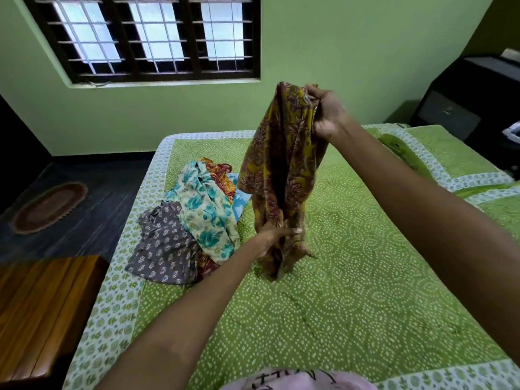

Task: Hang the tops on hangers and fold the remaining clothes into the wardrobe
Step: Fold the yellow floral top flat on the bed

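A mustard and maroon printed garment point(284, 164) hangs bunched above the bed. My right hand point(327, 114) grips its top end, raised high. My left hand point(277, 237) grips the lower part, whose tail touches the bedspread. To the left lies a pile of clothes: a cream top with teal flowers point(208, 212), a grey printed top point(163, 249), an orange-red piece point(219, 173) and a light blue piece point(240, 201) underneath. No hangers or wardrobe are in view.
The bed with a green dotted bedspread point(351, 277) fills the middle. A wooden piece of furniture point(42, 313) stands at the near left. An oval mat point(49, 206) lies on the dark floor. A dark cabinet point(472, 97) stands at the far right.
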The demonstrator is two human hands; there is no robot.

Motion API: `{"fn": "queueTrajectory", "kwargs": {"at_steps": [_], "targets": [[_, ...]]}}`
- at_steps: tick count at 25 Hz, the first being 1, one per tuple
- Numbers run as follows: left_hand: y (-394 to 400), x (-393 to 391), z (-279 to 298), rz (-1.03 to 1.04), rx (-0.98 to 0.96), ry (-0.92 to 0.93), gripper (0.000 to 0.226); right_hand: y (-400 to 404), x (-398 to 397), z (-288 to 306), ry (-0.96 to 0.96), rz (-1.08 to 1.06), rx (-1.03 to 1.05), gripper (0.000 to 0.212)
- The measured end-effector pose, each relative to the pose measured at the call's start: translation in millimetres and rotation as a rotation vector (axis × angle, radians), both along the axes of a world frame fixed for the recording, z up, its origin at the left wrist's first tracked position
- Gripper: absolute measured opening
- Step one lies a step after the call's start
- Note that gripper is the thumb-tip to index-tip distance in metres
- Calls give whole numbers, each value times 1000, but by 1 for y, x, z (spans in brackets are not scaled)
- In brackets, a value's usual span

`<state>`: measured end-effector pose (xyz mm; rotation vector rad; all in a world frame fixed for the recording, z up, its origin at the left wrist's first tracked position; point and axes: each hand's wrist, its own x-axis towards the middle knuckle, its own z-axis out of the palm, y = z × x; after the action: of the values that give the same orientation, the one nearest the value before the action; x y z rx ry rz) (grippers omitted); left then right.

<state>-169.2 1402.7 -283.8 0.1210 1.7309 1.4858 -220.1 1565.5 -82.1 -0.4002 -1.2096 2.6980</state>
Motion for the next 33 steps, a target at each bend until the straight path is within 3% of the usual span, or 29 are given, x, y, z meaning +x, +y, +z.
{"fn": "queueTrajectory", "kwargs": {"at_steps": [2, 4, 7, 9, 11, 12, 14, 15, 17, 20, 22, 23, 25, 26, 28, 29, 30, 33], "targets": [[-2, -10, -1, 213, 43, 97, 45, 9, 8, 2, -15, -3, 2, 23], [-11, -32, -1, 340, 73, 79, 39, 31, 14, -5, -103, 16, 150, 19], [-26, -64, 8, 453, 152, -17, 77, 63, 29, -35, -451, 190, 652, 31], [-30, -80, 29, 437, 151, -3, 71, 72, 41, -53, -585, 366, 738, 32], [-33, -91, 61, 418, 195, 35, 35, 72, 52, -61, -512, 338, 592, 32], [-34, -91, 79, 406, 292, 25, 27, 72, 55, -62, -381, 237, 403, 35], [-42, -98, 97, 440, 522, 3, 41, 72, 63, -73, -54, -8, -6, 51], [-45, -101, 98, 420, 556, -1, 48, 67, 68, -89, -16, -84, -112, 60], [-53, -102, 85, 313, 413, 48, 47, 48, 81, -121, -152, -49, -88, 72], [-61, -114, 53, 288, 223, 50, 82, 45, 81, -140, -292, 133, 97, 84], [-73, -128, 52, 401, 316, 12, 44, 64, 79, -136, -233, 212, 21, 99], [-77, -133, 55, 420, 376, -13, 34, 72, 78, -136, -135, 203, -73, 95], [-83, -136, 57, 418, 325, -17, 54, 77, 75, -141, -37, 263, -213, 68], [-83, -132, 56, 370, 234, 51, 53, 71, 76, -142, -102, 289, -106, 48], [-88, -132, 53, 376, 102, 132, 18, 64, 79, -142, -329, 372, 362, 17], [-92, -134, 56, 403, 96, 153, 10, 67, 82, -137, -393, 404, 502, 27], [-96, -136, 62, 430, 174, 139, 10, 74, 79, -130, -429, 330, 516, 36], [-110, -152, 73, 458, 426, 106, 9, 86, 74, -98, -243, 29, 143, 24]]}}
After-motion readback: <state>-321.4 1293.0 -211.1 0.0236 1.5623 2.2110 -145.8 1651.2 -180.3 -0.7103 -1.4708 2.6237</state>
